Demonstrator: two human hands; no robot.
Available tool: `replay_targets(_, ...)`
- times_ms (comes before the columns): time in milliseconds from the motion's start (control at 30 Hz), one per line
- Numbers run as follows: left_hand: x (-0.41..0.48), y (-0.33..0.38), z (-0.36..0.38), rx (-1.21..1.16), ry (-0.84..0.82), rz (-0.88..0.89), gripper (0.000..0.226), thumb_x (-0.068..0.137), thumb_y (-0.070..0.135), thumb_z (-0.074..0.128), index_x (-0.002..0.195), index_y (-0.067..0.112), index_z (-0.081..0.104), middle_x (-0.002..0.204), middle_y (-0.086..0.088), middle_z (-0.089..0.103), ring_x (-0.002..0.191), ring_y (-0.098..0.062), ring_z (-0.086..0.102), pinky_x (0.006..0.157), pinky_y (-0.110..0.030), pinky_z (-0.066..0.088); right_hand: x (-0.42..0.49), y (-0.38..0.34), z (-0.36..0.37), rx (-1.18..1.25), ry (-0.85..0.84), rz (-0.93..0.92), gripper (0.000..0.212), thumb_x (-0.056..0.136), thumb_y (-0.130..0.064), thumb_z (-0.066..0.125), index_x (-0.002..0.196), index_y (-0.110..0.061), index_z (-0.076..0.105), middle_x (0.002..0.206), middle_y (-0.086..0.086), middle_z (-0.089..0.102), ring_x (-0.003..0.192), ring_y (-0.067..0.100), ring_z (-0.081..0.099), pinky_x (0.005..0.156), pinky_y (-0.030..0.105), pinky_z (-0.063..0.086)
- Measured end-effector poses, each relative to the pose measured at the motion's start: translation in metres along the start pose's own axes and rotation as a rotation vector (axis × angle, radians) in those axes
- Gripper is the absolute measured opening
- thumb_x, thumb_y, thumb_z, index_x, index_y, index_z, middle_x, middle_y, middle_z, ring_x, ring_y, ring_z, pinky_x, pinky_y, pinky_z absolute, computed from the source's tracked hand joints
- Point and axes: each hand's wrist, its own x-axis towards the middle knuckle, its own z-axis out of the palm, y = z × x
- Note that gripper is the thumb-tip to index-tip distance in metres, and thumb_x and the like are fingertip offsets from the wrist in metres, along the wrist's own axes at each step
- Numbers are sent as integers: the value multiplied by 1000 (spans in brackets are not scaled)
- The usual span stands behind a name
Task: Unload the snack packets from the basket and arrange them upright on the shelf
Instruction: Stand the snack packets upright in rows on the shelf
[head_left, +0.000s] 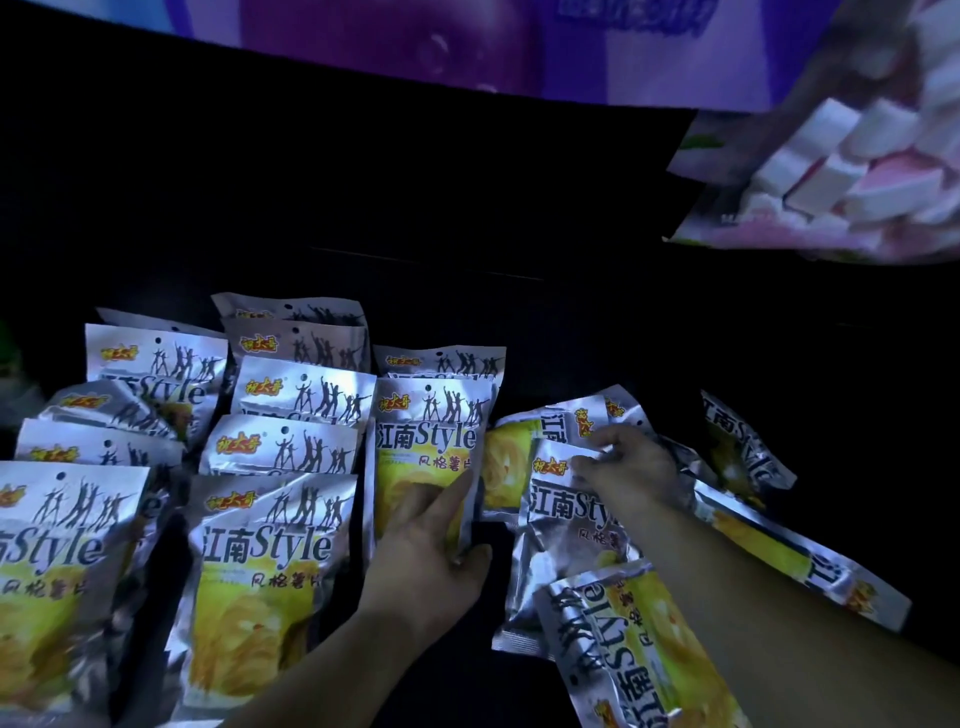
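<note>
Head view: a left hand grips an upright silver-and-yellow foil snack packet at centre; the right hand pinches the top of a leaning foil packet just right; upright packet rows fill the dark shelf left; loose packets lie near right.

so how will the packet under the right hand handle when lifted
Probably light and floppy: the packet the right hand pinches is creased foil. Its glossy film looks slippery. Likely tips unsupported, like the flat-lying packets beside it.
</note>
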Motion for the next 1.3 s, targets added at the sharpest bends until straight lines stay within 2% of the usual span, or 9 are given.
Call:
replay_targets(167, -1, 0, 0, 11, -27, -5, 82, 75, 62, 53, 152, 54, 25, 138, 24, 41, 112, -9, 58, 90, -32, 56, -27, -29, -13, -280, 60, -115, 28, 76, -25, 76, 89, -48, 67, 109, -6, 63, 99, 27, 62, 78, 30, 44)
replay_targets(300, -4, 6, -7, -36, -45, -3, 81, 76, 53, 57, 149, 60, 24, 129, 31, 41, 104, -9, 61, 89, -31, 56, -49, -45, -28, -319, 90, -316, 32, 87, -8, 66, 80, -39, 59, 82, -13, 59, 82, 24, 61, 74, 34, 45)
replay_targets(433, -9, 20, -20, -80, -78, 3, 78, 82, 35, 66, 149, 56, 32, 123, 36, 36, 117, -11, 56, 98, -32, 52, -76, -70, -62, -298, 211, -528, 29, 87, -3, 58, 98, -30, 58, 107, -4, 55, 84, 30, 57, 71, 43, 47)
replay_targets(567, -21, 46, -37, -86, -60, 24, 73, 85, 35, 69, 150, 46, 37, 138, 23, 40, 132, -12, 47, 104, -39, 50, -116, -98, -91, -327, 238, -631, 40, 74, 9, 56, 91, -27, 51, 92, -8, 48, 80, 26, 52, 66, 39, 44)
replay_targets(733, -36, 92, -74, -117, -24, 47, 74, 87, 35, 73, 150, 45, 35, 142, 18, 41, 122, -10, 55, 81, -21, 58, -166, -119, -116, -324, 193, -590, 46, 74, 9, 58, 87, -30, 37, 75, -10, 49, 72, 21, 54, 60, 41, 41)
replay_targets(833, -50, 124, -104, -168, -27, 68, 86, 82, 40, 81, 153, 41, 33, 147, 18, 35, 136, -5, 42, 106, -27, 47, -199, -135, -134, -258, 137, -572, 44, 75, 8, 58, 87, -29, 39, 74, -9, 53, 69, 13, 56, 60, 46, 49)
replay_targets(933, -74, 157, -132, -160, -79, 183, 67, 80, 31, 86, 138, 37, 55, 137, 16, 48, 116, 12, 48, 94, -1, 36, -232, -153, -147, -203, 100, -571, 38, 81, -1, 61, 84, -31, 37, 68, -3, 50, 66, 28, 55, 60, 52, 50)
replay_targets(1067, -114, 188, -161, -341, -135, 206, 20, 90, 15, 76, 101, 32, 74, 90, 8, 76, 77, -3, 71, 66, -20, 57, -273, -173, -158, -109, 58, -567, 33, 81, -6, 65, 83, -30, 43, 68, -3, 54, 61, 24, 54, 61, 52, 53)
replay_targets(1300, -151, 187, -193, -503, -27, 86, 11, 96, 16, 68, 88, 18, 75, 60, -9, 48, 47, -17, 42, 42, -21, 35, -323, -176, -161, 128, 314, -628, 46, 75, -9, 85, 90, -35, 51, 110, -18, 46, 99, 1, 55, 80, 33, 53)
